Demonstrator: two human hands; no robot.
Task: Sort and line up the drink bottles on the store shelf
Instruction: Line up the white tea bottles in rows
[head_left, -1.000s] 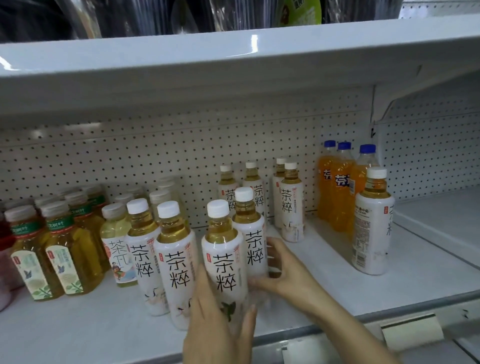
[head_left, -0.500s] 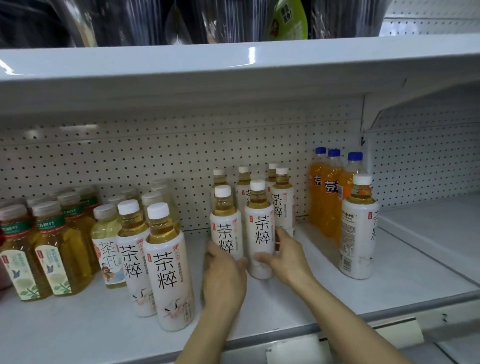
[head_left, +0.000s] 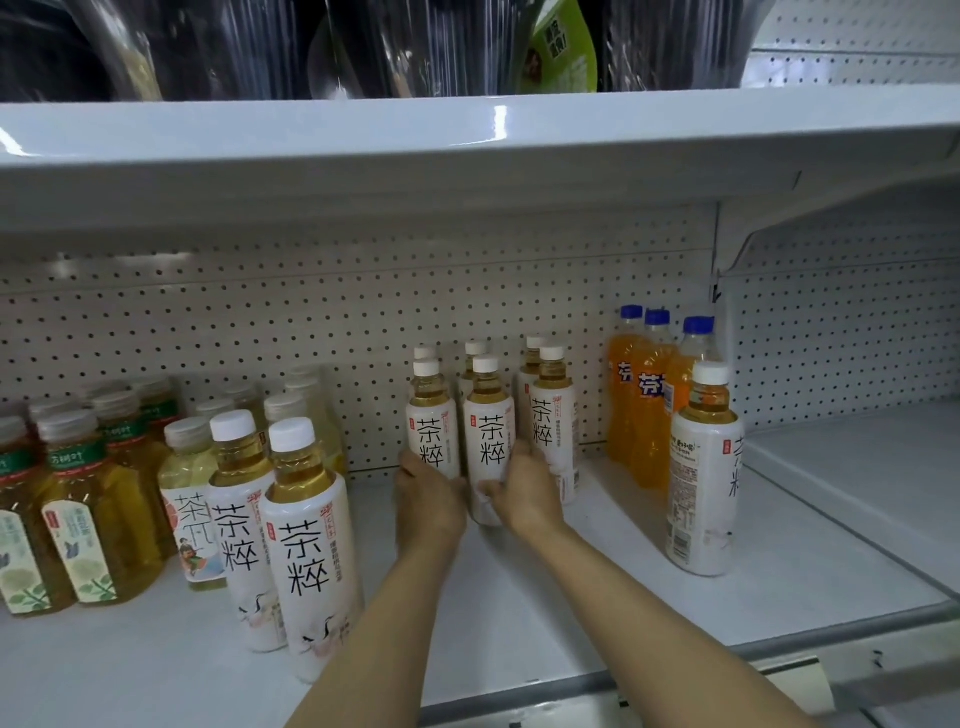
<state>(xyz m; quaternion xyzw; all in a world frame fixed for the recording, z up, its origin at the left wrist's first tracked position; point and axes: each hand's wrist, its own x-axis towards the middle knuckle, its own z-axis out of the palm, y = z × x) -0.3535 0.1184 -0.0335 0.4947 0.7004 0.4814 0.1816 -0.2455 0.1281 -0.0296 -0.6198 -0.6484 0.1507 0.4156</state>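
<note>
Two white-labelled tea bottles stand side by side deep on the white shelf (head_left: 571, 587). My left hand (head_left: 428, 501) grips the left tea bottle (head_left: 432, 421) low on its body. My right hand (head_left: 530, 493) grips the right tea bottle (head_left: 488, 431) at its base. Behind them stand more of the same tea bottles (head_left: 553, 410) against the pegboard. Two identical tea bottles (head_left: 306, 530) stand near the front at the left. A lone tea bottle (head_left: 704, 467) stands at the right with its back label showing.
Orange soda bottles (head_left: 647, 395) with blue caps stand behind the lone bottle. Green-labelled tea bottles (head_left: 78, 499) and pale yellow bottles (head_left: 189, 488) crowd the left. An upper shelf (head_left: 467, 150) overhangs. A lower step of shelf (head_left: 852, 483) lies at the right.
Both hands have pushed the two tea bottles from the shelf's front edge back toward the pegboard, up against the bottles at the rear.
</note>
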